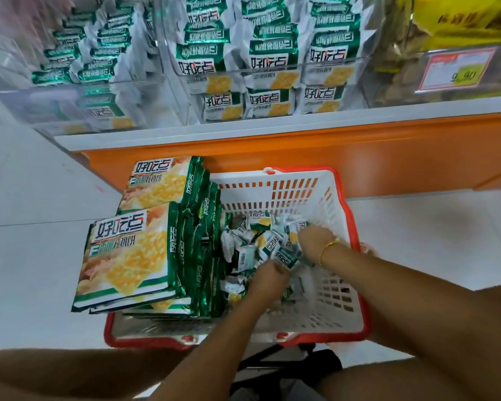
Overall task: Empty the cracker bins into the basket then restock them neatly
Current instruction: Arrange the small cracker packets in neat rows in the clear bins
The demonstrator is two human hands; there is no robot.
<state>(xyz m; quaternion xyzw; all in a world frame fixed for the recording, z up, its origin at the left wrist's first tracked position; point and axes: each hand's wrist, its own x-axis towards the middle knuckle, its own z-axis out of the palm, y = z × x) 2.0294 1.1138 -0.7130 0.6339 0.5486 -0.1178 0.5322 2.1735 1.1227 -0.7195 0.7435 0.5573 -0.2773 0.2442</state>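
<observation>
A white basket with a red rim (342, 204) stands on the floor below the shelf. Small green-and-white cracker packets (245, 250) lie loose in its bottom. Both hands reach down into that pile. My left hand (268, 274) curls its fingers round several small packets. My right hand (313, 237), a gold bracelet on its wrist, digs into the packets, its fingers hidden among them. Large flat cracker bags (133, 250) are stacked on the basket's left side. Clear bins (272, 53) on the shelf hold neat rows of small packets.
An orange shelf base (359, 151) runs behind the basket. A further clear bin (84, 53) of packets sits at the left, and a bin with a price tag (457, 68) at the right. White floor tiles (35, 198) surround the basket.
</observation>
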